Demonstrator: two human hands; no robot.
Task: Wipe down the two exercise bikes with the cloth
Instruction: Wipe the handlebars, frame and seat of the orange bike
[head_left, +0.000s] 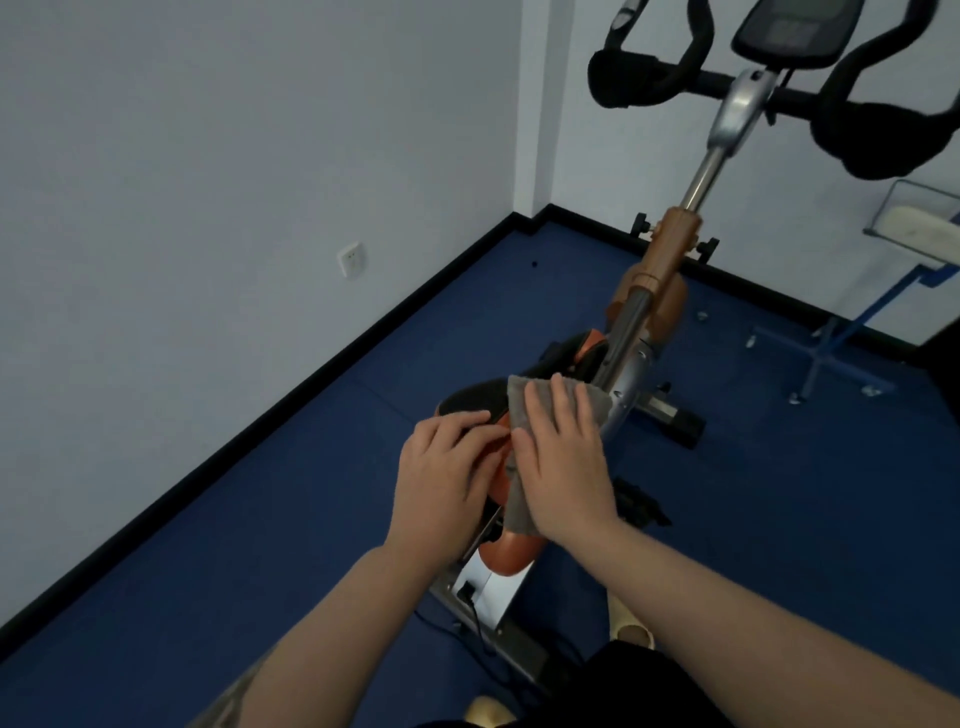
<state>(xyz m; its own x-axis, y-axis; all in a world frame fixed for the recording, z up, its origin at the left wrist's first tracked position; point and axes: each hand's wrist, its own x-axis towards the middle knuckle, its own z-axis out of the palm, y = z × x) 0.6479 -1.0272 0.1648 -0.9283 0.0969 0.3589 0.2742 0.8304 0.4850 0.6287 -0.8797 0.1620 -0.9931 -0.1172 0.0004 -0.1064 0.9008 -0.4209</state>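
Head view, looking down along an orange and silver exercise bike (670, 260) that runs from the lower centre of the frame up to the upper right. Its black handlebars (862, 130) and dark console (795, 31) fill the upper right corner, above a silver stem and an orange post. Near the centre of the frame lies the black and orange saddle (470, 397), and a grey cloth (519, 410) is draped over its right side, hanging down towards the orange frame part below. The right hand (563, 457) lies flat on the cloth with fingers spread, pressing it onto the saddle. The left hand (447, 467), just beside it on the left, rests on the saddle with fingers bent; its fingertips reach the cloth's edge, though whether they pinch it cannot be told. Both bare forearms rise from the bottom edge. The floor (260, 545) is blue, with a black skirting below pale walls. A white wall socket (351, 258) sits at centre left, and a blue metal stand (831, 358) is at the right edge
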